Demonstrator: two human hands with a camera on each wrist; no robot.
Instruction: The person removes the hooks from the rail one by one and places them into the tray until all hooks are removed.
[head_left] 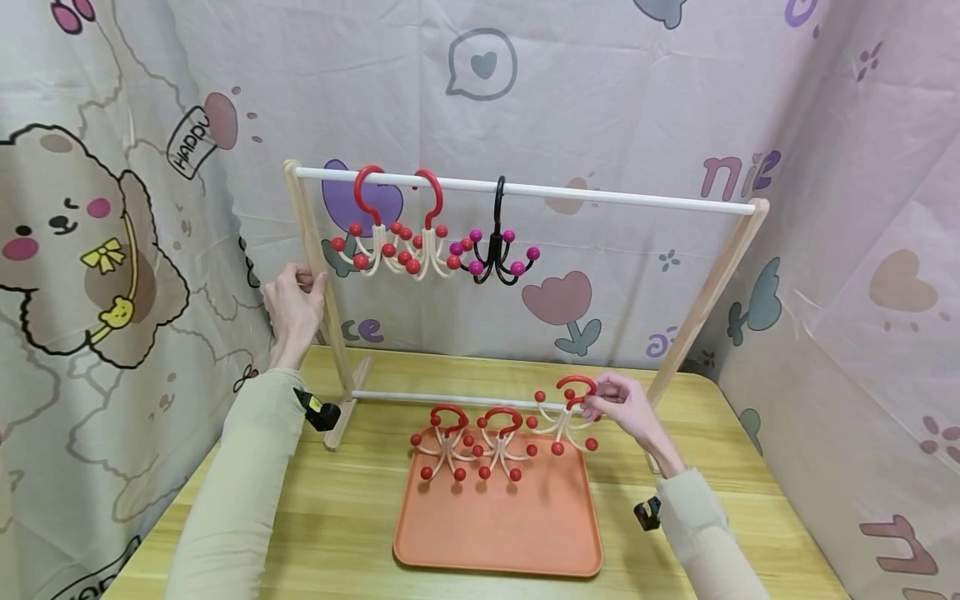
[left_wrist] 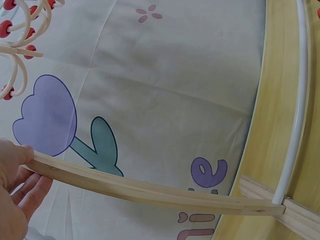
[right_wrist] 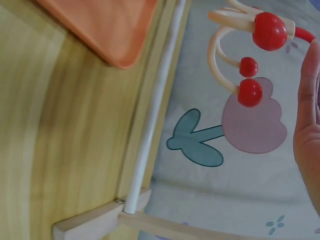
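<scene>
My left hand (head_left: 292, 308) holds the left wooden post (left_wrist: 150, 192) of a hanging rack, its thumb and fingers on either side of the wood. At the right, my right hand (head_left: 626, 408) pinches the red hook of a cream multi-arm hanger (head_left: 562, 425) with red ball tips, raised above the tray's back right corner. Two similar red-hooked hangers, one (head_left: 447, 450) beside the other (head_left: 500, 450), are at the back of the orange tray (head_left: 495, 533). From the rack's white top rail (head_left: 600, 197) hang two more red-hooked hangers (head_left: 378, 242) and a black hanger (head_left: 495, 247) with magenta balls.
The rack's right post (head_left: 705, 308) leans outward near my right forearm. A low white crossbar (head_left: 420, 398) runs behind the tray. Everything stands on a wood-grain table (head_left: 337, 517), with printed curtains (head_left: 637, 100) at the back and both sides.
</scene>
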